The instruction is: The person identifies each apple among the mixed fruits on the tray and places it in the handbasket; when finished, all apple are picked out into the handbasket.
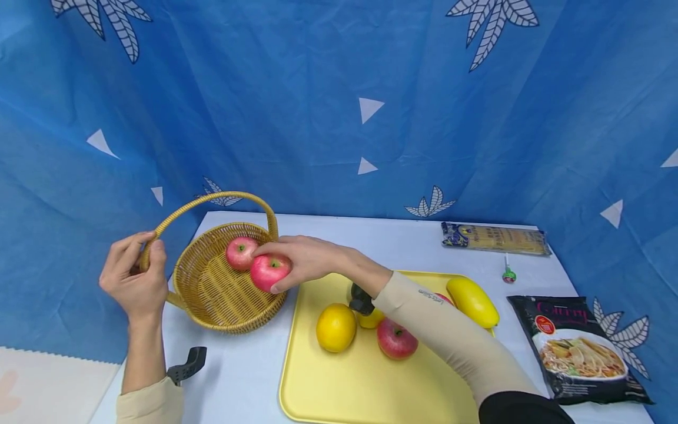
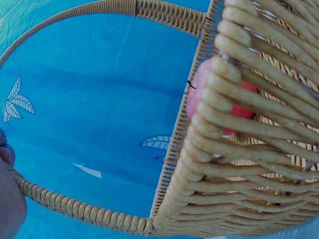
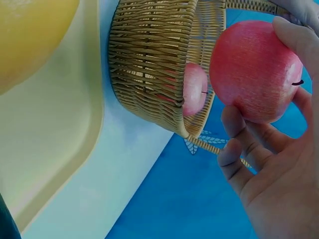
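Through the head camera I have the right hand (image 1: pixel 304 262) with its thumb and fingers closed around a red apple (image 1: pixel 271 272), which sits over the right side of the wicker basket (image 1: pixel 228 303). From up here the skin looks glossy, a bright pinkish red with pale highlights, and a short stem shows in the dimple on top. Just beside it in my view, a pinker apple (image 1: pixel 241 253) rests inside the basket against the far side. The left hand (image 1: pixel 135 274) grips the arched handle (image 1: pixel 212 200) at its left, fingers curled round it. To the right I see the yellow tray (image 1: pixel 344 391), bearing a round orange-yellow fruit (image 1: pixel 336 328), a dark red apple (image 1: pixel 397 339) and a long yellow fruit (image 1: pixel 473 302).

My left wrist feed gives me woven wicker close up, with the pinker apple showing pink and red past the rim and between the strands. Only part of the left hand enters at the left edge, against the handle.

On the right wrist feed the red apple is large and near: rounded, rosy red, finely streaked and speckled, paler around the dark stem, which points to the right. The thumb presses one side and fingers support the other; beyond it, the pinker apple lies within the basket's mouth.
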